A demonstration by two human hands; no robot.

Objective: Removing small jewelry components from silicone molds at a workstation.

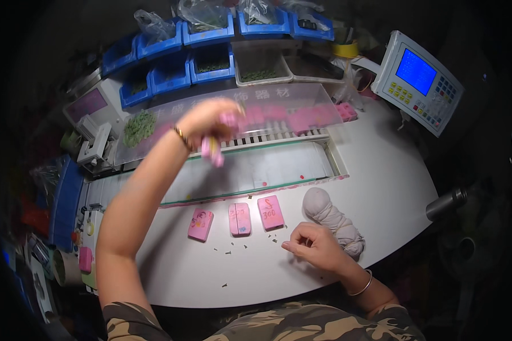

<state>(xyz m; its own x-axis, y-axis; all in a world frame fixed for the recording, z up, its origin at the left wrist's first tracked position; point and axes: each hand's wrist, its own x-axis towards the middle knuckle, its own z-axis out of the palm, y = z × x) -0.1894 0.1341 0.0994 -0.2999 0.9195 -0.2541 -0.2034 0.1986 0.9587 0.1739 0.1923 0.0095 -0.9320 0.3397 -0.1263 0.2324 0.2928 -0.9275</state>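
Note:
My left hand (pixel 210 122), smeared by motion, is raised over the far part of the table. Its fingers are closed round a pink block (pixel 212 152), and more pink shows by the fingers. Close to the front edge my right hand (pixel 316 248) is curled, thumb against the fingers; whatever it may pinch is too small to see. Just left of it lie several tiny dark screw-like pieces (pixel 275 240). Beyond these, three pink blocks with handwritten marks lie in a row: a left one (pixel 200 225), a middle one (pixel 239 220) and a right one (pixel 271 213).
Wrapped pale cloth (pixel 331 219) lies beside my right hand. A pale conveyor belt (pixel 256 170) crosses behind the blocks, under a clear cover (pixel 182 116). Blue bins (pixel 210 34) stand at the back. At right are a control panel (pixel 424 79) and a dark cylinder (pixel 446 203).

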